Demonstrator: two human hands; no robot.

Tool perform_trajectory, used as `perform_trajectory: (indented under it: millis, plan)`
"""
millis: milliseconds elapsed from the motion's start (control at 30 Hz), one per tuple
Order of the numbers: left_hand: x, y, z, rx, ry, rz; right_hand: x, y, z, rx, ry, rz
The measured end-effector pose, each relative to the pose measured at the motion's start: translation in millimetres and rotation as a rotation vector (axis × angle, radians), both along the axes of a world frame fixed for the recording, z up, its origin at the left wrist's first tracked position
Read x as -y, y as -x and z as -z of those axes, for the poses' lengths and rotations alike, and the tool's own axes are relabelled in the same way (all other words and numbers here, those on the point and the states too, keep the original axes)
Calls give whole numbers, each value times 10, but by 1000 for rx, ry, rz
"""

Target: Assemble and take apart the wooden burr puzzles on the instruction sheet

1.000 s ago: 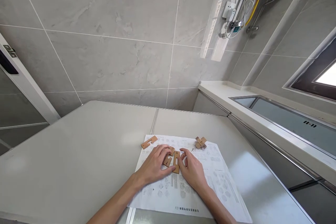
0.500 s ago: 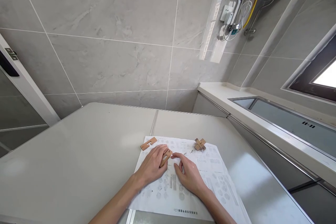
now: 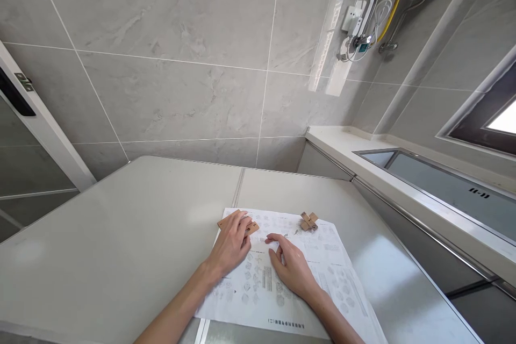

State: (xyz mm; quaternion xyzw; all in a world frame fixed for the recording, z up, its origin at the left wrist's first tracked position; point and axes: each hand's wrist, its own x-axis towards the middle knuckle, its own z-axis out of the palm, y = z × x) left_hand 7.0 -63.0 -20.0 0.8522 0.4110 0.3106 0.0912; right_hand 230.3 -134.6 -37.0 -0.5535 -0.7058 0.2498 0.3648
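Observation:
My left hand point(image 3: 230, 243) is curled over a flat wooden puzzle piece point(image 3: 252, 228), whose right end sticks out past the fingers. Another flat wooden piece point(image 3: 223, 221) lies at the sheet's upper left edge, mostly covered by the same hand. My right hand point(image 3: 293, 269) rests on the printed sheet point(image 3: 278, 309), thumb and index finger apart and nothing between them. Farther back on the right of the paper sits a crossed wooden assembly point(image 3: 309, 221) of interlocked pieces. Small drawings in rows cover the sheet.
The sheet lies on a pale table point(image 3: 133, 236) with a seam down its middle. To the right runs a white counter point(image 3: 328, 137) with a sink point(image 3: 435, 177). A grey tiled wall point(image 3: 173, 97) rises behind, and a door frame point(image 3: 44, 118) stands at the left.
My left hand has shifted left and slightly away from me with its piece, turning it flatter and now covering much of the other flat piece. My right hand has stayed nearly in place.

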Motion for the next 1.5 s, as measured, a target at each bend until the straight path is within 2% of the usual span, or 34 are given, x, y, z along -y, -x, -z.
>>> perform_trajectory:
  millis: [233,433,667,1000,1267,1500]
  plan:
    - [-133,94,62,14,-24,-107,5,6,-19,-23,7,-2]
    - [-218,165,103,30,-29,-147,-2,-2,-7,-89,18,6]
    - [-285,221,107,38,-26,-173,-53,-19,-56,-278,53,148]
    - [-209,166,64,34,-39,-131,-128,-199,-88,-624,111,483]
    - [-190,150,-6,44,-45,-82,-187,-280,-103,-773,142,538]
    - [-130,96,-50,80,-16,-54,-231,-371,-18,-755,99,538]
